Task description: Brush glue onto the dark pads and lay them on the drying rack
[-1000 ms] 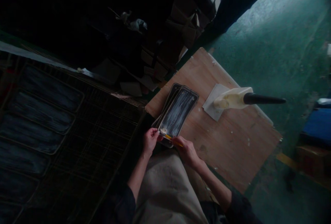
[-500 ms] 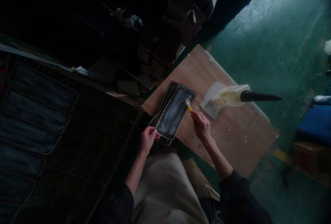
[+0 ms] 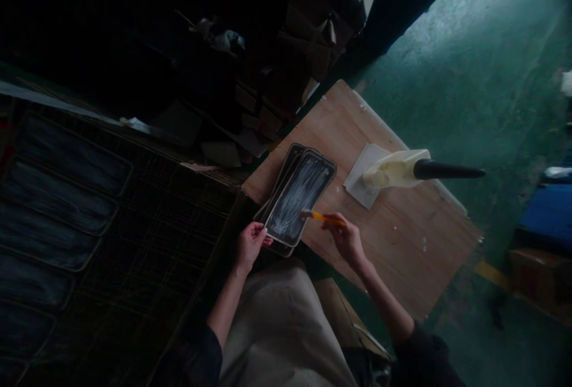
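Head view: could skid the top dark panel (image 3: 301, 196), on the left of the wooden board (image 3: 384, 250), across the skewed stack (image 3: 290, 161) beneath by brushing hard with only a corner held. Pinches that near left corner with a nearly closed left hand (image 3: 251, 245); curls the right hand (image 3: 347, 238) around the yellow brush (image 3: 322, 216), bristles by the panel's right edge.

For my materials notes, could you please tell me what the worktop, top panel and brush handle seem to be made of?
Worktop: probably plywood, matte, judging by the tan wood grain.
Top panel: unclear, perhaps plastic or coated board; its dark face is streaked whitish, maybe slightly glossy.
Brush handle: yellow-orange, perhaps plastic or painted wood; too small to tell.
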Demonstrator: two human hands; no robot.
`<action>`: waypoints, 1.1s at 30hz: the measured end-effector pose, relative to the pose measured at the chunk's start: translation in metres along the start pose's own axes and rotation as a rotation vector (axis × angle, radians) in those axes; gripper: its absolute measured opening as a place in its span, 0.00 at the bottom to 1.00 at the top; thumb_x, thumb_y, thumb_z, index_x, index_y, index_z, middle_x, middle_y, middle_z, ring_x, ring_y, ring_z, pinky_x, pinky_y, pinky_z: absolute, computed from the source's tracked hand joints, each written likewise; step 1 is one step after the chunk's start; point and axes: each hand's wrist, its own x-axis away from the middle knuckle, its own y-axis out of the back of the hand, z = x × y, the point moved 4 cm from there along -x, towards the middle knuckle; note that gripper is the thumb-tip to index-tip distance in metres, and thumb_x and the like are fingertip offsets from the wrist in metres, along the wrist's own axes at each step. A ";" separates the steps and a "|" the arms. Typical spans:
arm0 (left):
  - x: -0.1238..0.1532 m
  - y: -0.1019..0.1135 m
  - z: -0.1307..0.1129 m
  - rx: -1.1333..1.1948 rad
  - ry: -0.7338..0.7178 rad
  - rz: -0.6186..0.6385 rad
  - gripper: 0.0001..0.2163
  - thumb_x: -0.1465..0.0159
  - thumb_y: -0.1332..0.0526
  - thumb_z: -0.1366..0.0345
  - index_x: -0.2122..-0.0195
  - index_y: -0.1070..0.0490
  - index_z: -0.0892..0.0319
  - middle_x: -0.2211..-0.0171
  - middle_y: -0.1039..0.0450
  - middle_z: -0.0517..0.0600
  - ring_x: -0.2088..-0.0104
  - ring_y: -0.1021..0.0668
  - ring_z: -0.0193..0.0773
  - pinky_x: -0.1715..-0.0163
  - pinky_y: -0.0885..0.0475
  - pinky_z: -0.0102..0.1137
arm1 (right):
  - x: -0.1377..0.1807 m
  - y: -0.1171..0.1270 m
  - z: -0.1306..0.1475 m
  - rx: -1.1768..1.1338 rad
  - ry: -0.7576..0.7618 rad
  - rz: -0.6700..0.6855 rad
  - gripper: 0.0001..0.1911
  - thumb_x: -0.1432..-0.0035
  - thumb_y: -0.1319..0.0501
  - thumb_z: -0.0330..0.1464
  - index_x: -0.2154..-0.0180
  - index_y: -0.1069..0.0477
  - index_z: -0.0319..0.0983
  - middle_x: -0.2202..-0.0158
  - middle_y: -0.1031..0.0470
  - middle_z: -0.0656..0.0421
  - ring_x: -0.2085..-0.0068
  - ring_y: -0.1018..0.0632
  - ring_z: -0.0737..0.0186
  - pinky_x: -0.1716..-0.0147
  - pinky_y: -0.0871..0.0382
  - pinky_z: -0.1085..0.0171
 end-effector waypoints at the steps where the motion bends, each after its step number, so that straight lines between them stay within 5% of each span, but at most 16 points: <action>1: 0.000 0.000 0.000 -0.002 -0.001 -0.002 0.16 0.48 0.32 0.59 0.64 0.32 0.63 0.77 0.26 0.47 0.79 0.20 0.38 0.79 0.23 0.30 | -0.006 0.007 0.001 0.008 0.007 -0.096 0.13 0.36 0.43 0.41 0.56 0.29 0.40 0.69 0.22 0.58 0.67 0.20 0.59 0.66 0.27 0.64; 4: 0.000 -0.001 0.000 0.004 0.002 -0.003 0.16 0.48 0.32 0.58 0.65 0.32 0.63 0.76 0.25 0.47 0.79 0.20 0.38 0.79 0.23 0.29 | -0.008 0.007 0.011 -0.027 0.036 -0.161 0.12 0.35 0.43 0.39 0.54 0.30 0.41 0.67 0.22 0.58 0.66 0.20 0.60 0.64 0.27 0.64; 8: 0.001 -0.003 -0.001 0.022 0.016 0.007 0.17 0.48 0.32 0.58 0.65 0.32 0.63 0.76 0.25 0.47 0.79 0.20 0.38 0.79 0.23 0.30 | -0.002 -0.033 0.021 -0.079 0.102 0.190 0.10 0.35 0.44 0.37 0.55 0.28 0.42 0.67 0.22 0.59 0.67 0.20 0.63 0.66 0.27 0.66; 10: 0.001 -0.003 -0.003 0.016 0.018 0.018 0.17 0.49 0.32 0.57 0.65 0.32 0.63 0.76 0.25 0.47 0.79 0.20 0.38 0.79 0.23 0.31 | -0.014 -0.043 0.017 -0.091 0.124 0.242 0.10 0.35 0.44 0.37 0.56 0.28 0.41 0.68 0.22 0.60 0.69 0.21 0.63 0.68 0.27 0.67; 16: 0.000 -0.004 -0.004 0.011 0.009 0.033 0.17 0.48 0.32 0.57 0.65 0.31 0.63 0.76 0.25 0.47 0.79 0.20 0.38 0.78 0.23 0.31 | -0.098 0.006 0.009 -0.071 0.243 -0.226 0.12 0.36 0.43 0.39 0.55 0.29 0.40 0.62 0.22 0.57 0.64 0.20 0.61 0.62 0.27 0.63; 19: 0.001 -0.005 -0.003 0.021 -0.001 0.009 0.17 0.48 0.32 0.57 0.65 0.31 0.63 0.75 0.25 0.47 0.78 0.20 0.38 0.78 0.23 0.31 | -0.109 0.029 0.015 0.119 0.338 -0.354 0.12 0.34 0.44 0.38 0.54 0.29 0.40 0.59 0.23 0.56 0.60 0.21 0.60 0.57 0.29 0.62; 22: 0.003 -0.005 -0.003 0.021 -0.006 -0.024 0.15 0.46 0.33 0.56 0.65 0.31 0.62 0.74 0.24 0.48 0.77 0.20 0.37 0.77 0.23 0.30 | -0.086 0.023 0.016 0.361 0.403 -0.286 0.12 0.32 0.46 0.35 0.53 0.28 0.40 0.60 0.24 0.55 0.60 0.24 0.61 0.60 0.32 0.63; 27: 0.012 -0.012 -0.007 0.066 0.019 -0.030 0.10 0.44 0.33 0.62 0.65 0.29 0.62 0.73 0.23 0.50 0.77 0.20 0.36 0.74 0.22 0.32 | -0.004 -0.035 0.011 0.594 0.430 -0.004 0.13 0.31 0.49 0.32 0.53 0.28 0.38 0.64 0.25 0.54 0.66 0.27 0.60 0.66 0.36 0.64; 30: 0.018 -0.026 -0.009 0.121 0.039 -0.020 0.08 0.44 0.33 0.65 0.65 0.29 0.60 0.76 0.24 0.49 0.77 0.20 0.40 0.75 0.22 0.35 | 0.040 -0.063 0.015 0.501 0.394 0.172 0.14 0.31 0.52 0.31 0.53 0.29 0.39 0.64 0.24 0.54 0.67 0.26 0.60 0.66 0.34 0.63; 33: 0.020 -0.038 -0.011 0.149 0.063 0.015 0.05 0.44 0.34 0.66 0.66 0.28 0.58 0.78 0.26 0.47 0.75 0.20 0.40 0.74 0.22 0.35 | 0.064 -0.059 0.024 0.250 0.284 0.266 0.13 0.31 0.50 0.34 0.54 0.28 0.40 0.64 0.23 0.56 0.65 0.23 0.61 0.67 0.30 0.65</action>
